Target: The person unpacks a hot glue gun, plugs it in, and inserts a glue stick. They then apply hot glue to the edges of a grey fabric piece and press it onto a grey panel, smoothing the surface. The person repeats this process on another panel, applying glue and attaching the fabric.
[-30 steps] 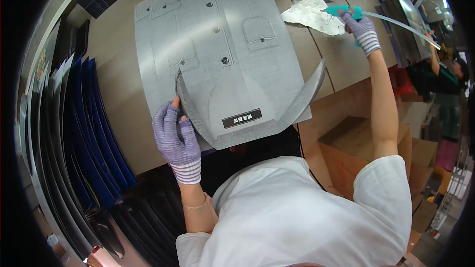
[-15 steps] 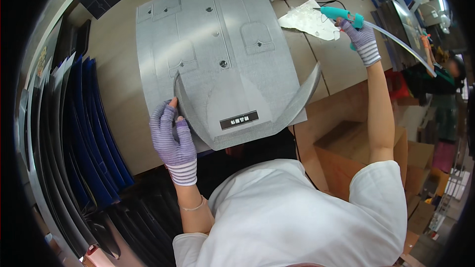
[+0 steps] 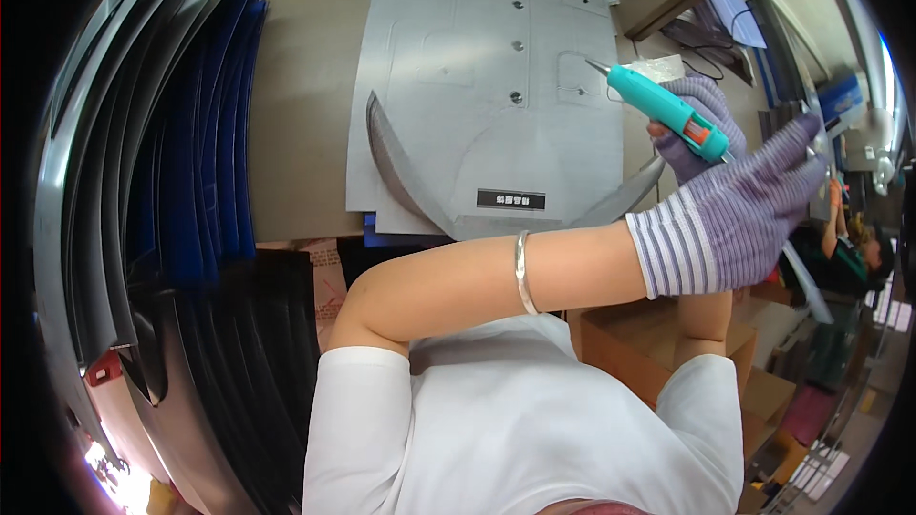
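My right hand (image 3: pixel 702 114), in a striped fingerless glove, is closed around a teal glue gun (image 3: pixel 658 105), its nozzle toward the upper left. My left forearm crosses in front of my body. In a matching glove, my left hand (image 3: pixel 739 210) lies over the clear glue stick (image 3: pixel 809 288) behind the gun, its visible fingers stretched out; its thumb is hidden. A grey jacket-shaped panel (image 3: pixel 468 67), with pocket outlines and dark buttons, lies on the table. At its near end stands a curved collar strip (image 3: pixel 389 154), partly behind my forearm. Between its arms sits a black label (image 3: pixel 510 199).
Blue and dark sheets (image 3: pixel 205 133) stand in a row at the left. A whitish crumpled sheet (image 3: pixel 658 68) lies beyond the gun. Cardboard boxes (image 3: pixel 611 348) are below the table at the right. Another person (image 3: pixel 849 248) is at the far right.
My left hand has left the collar strip and swung across to the glue stick. My right hand has brought the glue gun nearer and lower, its nozzle over the panel's right side.
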A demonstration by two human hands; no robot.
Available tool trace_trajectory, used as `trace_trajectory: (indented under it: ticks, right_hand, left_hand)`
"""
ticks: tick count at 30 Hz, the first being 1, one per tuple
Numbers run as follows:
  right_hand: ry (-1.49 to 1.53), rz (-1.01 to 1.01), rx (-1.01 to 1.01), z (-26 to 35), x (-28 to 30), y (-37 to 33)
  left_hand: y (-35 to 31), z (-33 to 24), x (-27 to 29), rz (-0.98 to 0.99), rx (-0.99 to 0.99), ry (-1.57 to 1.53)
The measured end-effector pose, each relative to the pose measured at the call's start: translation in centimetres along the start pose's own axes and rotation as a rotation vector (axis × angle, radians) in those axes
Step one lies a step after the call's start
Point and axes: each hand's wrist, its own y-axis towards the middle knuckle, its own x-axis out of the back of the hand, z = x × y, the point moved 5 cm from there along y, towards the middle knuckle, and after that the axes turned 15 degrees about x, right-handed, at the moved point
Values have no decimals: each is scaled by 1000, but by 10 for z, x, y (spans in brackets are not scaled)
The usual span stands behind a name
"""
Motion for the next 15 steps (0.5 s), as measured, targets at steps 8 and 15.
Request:
trace_trajectory:
  ticks: [8, 15]
  right_hand:
    - [496, -16, -279, -16, -40, -18]
    - [414, 281, -100, 25, -97, 4]
  left_hand:
    - [-13, 23, 31, -49, 264, -173]
    - [-97, 26, 92, 367, 192, -575]
